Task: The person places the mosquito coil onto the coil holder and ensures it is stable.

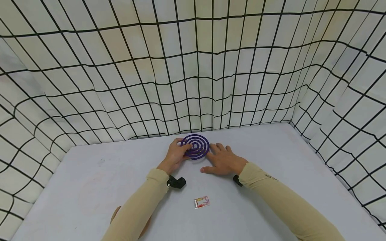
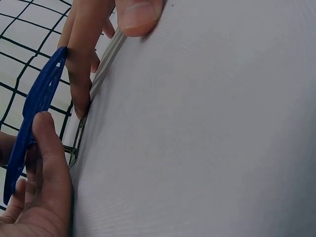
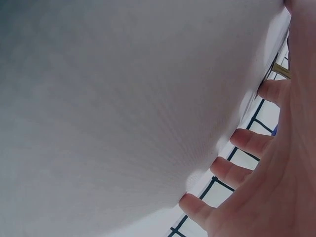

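Note:
A purple spiral mosquito coil (image 1: 195,146) is tilted up near the table's far edge in the head view; it looks blue and edge-on (image 2: 37,98) in the left wrist view. My left hand (image 1: 175,153) grips its left side, thumb over the front and fingers behind. Just right of the coil, my right hand (image 1: 223,159) rests on the table with fingers spread and fairly straight. One of its fingertips touches a thin metallic piece (image 2: 75,145), perhaps a stand, whose full shape is hidden.
A small red and white sachet (image 1: 201,202) lies on the white table (image 1: 90,187) between the forearms. Black netting (image 1: 196,77) over white sheeting rises behind the table and along both sides. A tan, rounded object (image 1: 115,214) is partly hidden by the left sleeve.

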The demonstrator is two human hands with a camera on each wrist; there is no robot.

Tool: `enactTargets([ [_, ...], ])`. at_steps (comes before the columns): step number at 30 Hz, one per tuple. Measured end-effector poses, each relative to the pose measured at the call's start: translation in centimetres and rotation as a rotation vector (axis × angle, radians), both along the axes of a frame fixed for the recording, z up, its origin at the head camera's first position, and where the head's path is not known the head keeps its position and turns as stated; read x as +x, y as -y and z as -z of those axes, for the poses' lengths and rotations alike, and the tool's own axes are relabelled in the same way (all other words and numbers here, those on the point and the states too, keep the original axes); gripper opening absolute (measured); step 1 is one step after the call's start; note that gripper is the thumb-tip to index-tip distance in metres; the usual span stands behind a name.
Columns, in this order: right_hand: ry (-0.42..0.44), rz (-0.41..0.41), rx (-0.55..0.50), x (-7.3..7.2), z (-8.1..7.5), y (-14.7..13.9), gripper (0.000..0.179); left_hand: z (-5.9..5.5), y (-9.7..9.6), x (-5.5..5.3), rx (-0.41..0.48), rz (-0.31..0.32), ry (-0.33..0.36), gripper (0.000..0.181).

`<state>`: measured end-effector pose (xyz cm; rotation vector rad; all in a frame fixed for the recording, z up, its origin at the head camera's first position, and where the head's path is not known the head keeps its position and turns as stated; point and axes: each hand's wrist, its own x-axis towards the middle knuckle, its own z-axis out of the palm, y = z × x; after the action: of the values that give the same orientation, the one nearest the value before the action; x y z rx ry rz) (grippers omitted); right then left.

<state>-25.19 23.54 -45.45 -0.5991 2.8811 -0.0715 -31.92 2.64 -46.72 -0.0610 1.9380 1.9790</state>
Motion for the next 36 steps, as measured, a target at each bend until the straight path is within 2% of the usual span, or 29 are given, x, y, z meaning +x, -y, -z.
enactTargets([
  [13, -0.002, -0.001, -0.001, 0.13, 0.0, 0.13, 0.089, 0.45, 0.26, -0.4, -0.025, 0.01, 0.003, 0.057],
  [36, -0.01, 0.0, 0.006, -0.02, 0.3, -0.01, 0.089, -0.12, -0.04, -0.19, -0.008, -0.004, 0.035, 0.06],
])
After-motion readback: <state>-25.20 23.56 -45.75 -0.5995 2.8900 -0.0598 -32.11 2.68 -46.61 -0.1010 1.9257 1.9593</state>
